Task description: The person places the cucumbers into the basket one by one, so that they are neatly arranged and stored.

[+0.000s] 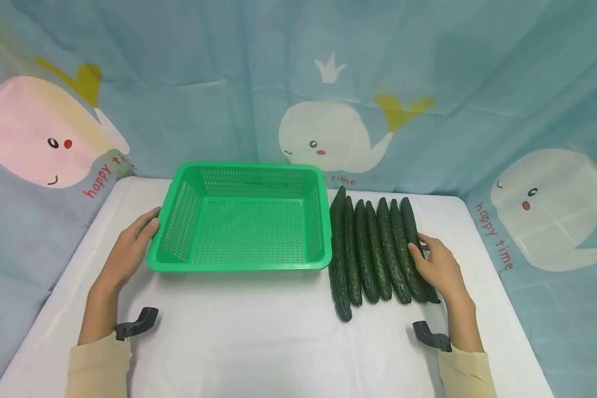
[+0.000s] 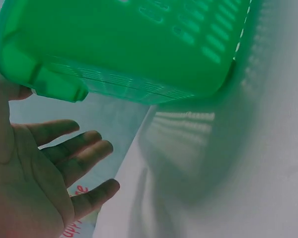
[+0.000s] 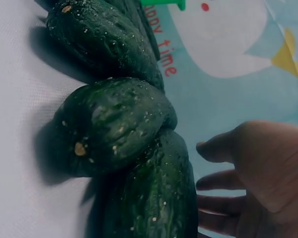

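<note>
Left hand sits fingers spread left of the green basket; right hand's kinda loosely spread at the rightmost cucumber.

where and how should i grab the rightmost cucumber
Probably best at the middle of the rightmost cucumber, coming from above and to its right: it is long and slim, lies lengthwise, and a neighbouring cucumber runs close along its left, so that side looks tight.

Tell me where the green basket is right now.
In the head view, the green basket sits left of centre on the white table, between the left hand and the row of cucumbers.
</note>
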The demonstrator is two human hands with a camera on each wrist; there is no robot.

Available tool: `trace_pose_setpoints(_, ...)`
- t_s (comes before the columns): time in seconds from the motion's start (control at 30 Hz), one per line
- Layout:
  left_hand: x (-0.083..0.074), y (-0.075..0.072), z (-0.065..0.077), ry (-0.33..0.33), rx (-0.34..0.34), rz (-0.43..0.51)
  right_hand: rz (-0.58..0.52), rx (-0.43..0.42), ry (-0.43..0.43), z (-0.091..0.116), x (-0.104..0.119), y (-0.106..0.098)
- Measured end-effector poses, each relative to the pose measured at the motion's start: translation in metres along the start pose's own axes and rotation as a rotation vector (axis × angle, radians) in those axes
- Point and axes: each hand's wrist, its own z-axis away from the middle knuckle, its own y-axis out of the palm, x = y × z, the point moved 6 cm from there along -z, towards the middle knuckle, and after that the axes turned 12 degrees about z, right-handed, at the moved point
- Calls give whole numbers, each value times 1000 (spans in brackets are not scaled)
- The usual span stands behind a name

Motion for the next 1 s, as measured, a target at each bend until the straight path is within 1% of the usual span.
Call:
trace_pose_setpoints(0.1,-1,0,-3,-1,1,-11,13,4,11,-1,-2,3)
trace_pose_setpoints(0.17,-1,1,-4,-15,9,-7,19,21,21,-2,-4,5)
trace_pose_setpoints(0.4,2,-3,-7,-59,7,-11,7,130,78,-3,-14,12)
trace_pose_setpoints(0.5,4,-5,-7,-81,19,27,7,157,79,-1,-16,12)
trace_pose_setpoints(0.63,8,-6,-5,-99,43,104,-5,189,67,1,-16,12)
trace_pose_setpoints(0.73,8,-4,-4,-76,58,155,-31,206,68,2,-16,11)
trace_pose_setpoints(0.87,5,-1,-4,-29,76,226,-56,235,95,2,-17,9)
trace_pose_setpoints(1.0,3,2,-3,-25,80,303,-90,262,107,4,-17,8)
